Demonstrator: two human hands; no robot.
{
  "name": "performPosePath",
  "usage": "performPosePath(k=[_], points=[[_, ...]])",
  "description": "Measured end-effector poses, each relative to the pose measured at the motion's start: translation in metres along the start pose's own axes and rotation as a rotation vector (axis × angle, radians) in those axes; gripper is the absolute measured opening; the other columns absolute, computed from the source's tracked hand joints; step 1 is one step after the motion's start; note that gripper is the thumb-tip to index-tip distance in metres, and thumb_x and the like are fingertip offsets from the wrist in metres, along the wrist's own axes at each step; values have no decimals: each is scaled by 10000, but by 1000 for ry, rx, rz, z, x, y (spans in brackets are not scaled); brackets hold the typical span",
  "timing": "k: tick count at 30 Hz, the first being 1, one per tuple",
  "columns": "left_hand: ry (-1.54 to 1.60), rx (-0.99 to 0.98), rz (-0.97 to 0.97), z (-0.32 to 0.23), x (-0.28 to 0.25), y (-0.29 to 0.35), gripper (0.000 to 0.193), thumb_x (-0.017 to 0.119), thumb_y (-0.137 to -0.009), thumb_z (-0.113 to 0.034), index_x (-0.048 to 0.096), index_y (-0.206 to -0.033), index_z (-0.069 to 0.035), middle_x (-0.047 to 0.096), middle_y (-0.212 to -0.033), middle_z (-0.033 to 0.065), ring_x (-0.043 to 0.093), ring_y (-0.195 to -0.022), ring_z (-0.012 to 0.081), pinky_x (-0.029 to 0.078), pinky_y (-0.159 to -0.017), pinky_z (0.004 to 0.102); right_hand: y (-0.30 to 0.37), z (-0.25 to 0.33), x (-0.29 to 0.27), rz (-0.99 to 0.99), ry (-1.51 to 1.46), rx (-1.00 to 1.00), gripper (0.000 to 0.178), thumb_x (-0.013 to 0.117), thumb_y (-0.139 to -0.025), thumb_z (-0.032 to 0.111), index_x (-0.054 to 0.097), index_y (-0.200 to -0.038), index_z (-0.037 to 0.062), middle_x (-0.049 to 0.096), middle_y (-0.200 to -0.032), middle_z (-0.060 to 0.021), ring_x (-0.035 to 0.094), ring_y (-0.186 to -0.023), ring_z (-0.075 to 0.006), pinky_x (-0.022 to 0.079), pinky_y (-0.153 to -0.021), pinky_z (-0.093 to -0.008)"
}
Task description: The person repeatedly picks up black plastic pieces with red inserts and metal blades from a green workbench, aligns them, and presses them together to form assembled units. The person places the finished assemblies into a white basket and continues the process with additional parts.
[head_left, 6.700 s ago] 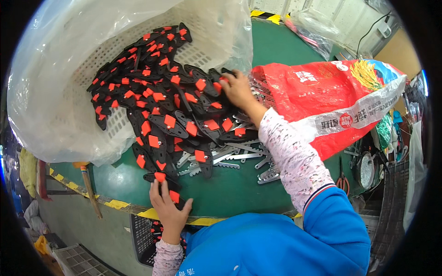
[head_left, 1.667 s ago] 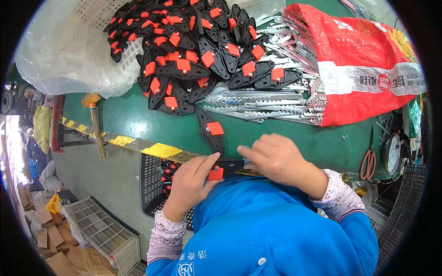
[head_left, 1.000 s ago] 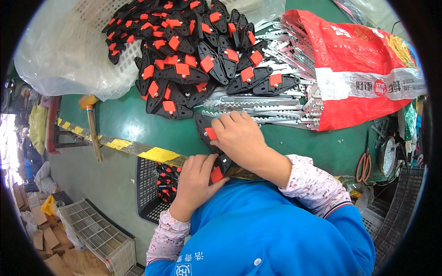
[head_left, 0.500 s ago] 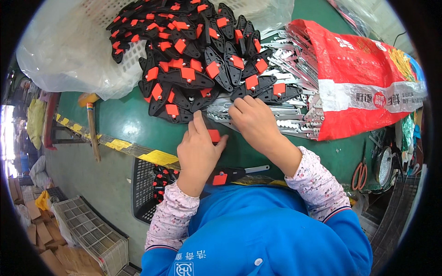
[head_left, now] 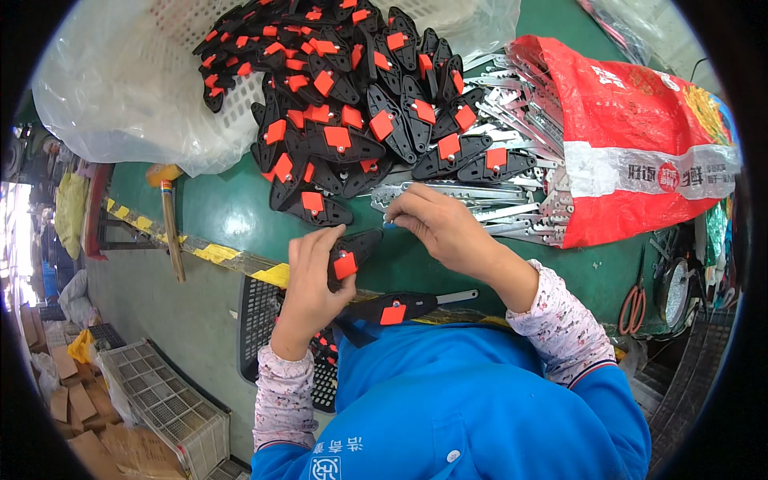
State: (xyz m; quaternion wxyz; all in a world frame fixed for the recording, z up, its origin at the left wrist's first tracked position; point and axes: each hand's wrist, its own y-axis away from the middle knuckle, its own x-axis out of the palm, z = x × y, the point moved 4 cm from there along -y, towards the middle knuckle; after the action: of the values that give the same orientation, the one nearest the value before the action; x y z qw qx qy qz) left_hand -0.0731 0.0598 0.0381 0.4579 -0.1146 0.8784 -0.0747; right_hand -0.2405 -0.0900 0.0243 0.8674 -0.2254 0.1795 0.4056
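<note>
My left hand (head_left: 308, 276) is closed on a black plastic part (head_left: 366, 242) with a red block on it, held above the green table's near side. My right hand (head_left: 440, 228) is over the near edge of a heap of toothed metal strips (head_left: 512, 196). Its thumb and fingertips are pinched together, with a small bluish spot at the tips; what they hold is too small to make out. Close to my body lies another black part (head_left: 364, 310) with a red block, a metal strip sticking out of its right end. Beyond my hands is a large pile of black parts (head_left: 340, 144).
A red woven bag (head_left: 624, 200) lies open beside the strips at right. Clear plastic sheeting (head_left: 104, 104) lies at back left. A hammer (head_left: 170, 224) rests at the table's left edge, orange-handled scissors (head_left: 634, 308) at right. A dark basket (head_left: 260, 312) sits below the near edge.
My left hand has drawn nearer my body, bringing a black part away from the pile. The right hand's fingertips have lifted slightly off the strips and pinched together.
</note>
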Motion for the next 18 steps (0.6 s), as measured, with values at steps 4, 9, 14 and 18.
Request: performPosePath(k=[4,9,14,18], points=[[-40,41,-4,-3,0,-3,712,786,-700,46,612,-1385,-39,602,-1262,180,553,-1159,407,485,-999,480,2,-1,5,56,49,-46,123,678,-962,84,648,-1075,49,649,-1015,-134,675,-934,-395,556,-783,-476],[-87,61,4,-2,-5,-4,698,776,-708,55,623,-1382,-42,599,-1260,181,605,-1107,388,516,-955,462,3,7,7,-6,86,-41,103,680,-953,83,637,-1040,48,647,-990,-139,681,-898,-389,557,-737,-474],[-107,46,51,-1,-5,-3,699,762,-713,75,619,-1386,-51,596,-1246,196,623,-1126,397,530,-956,455,6,9,3,38,124,-47,98,679,-947,81,630,-1024,45,640,-984,-137,685,-880,-383,561,-725,-475],[-31,35,55,-1,2,3,698,768,-711,73,616,-1383,-41,594,-1254,201,622,-1120,403,529,-957,451,9,9,1,119,137,-73,107,681,-943,81,624,-1023,38,640,-997,-137,687,-889,-380,565,-737,-478]])
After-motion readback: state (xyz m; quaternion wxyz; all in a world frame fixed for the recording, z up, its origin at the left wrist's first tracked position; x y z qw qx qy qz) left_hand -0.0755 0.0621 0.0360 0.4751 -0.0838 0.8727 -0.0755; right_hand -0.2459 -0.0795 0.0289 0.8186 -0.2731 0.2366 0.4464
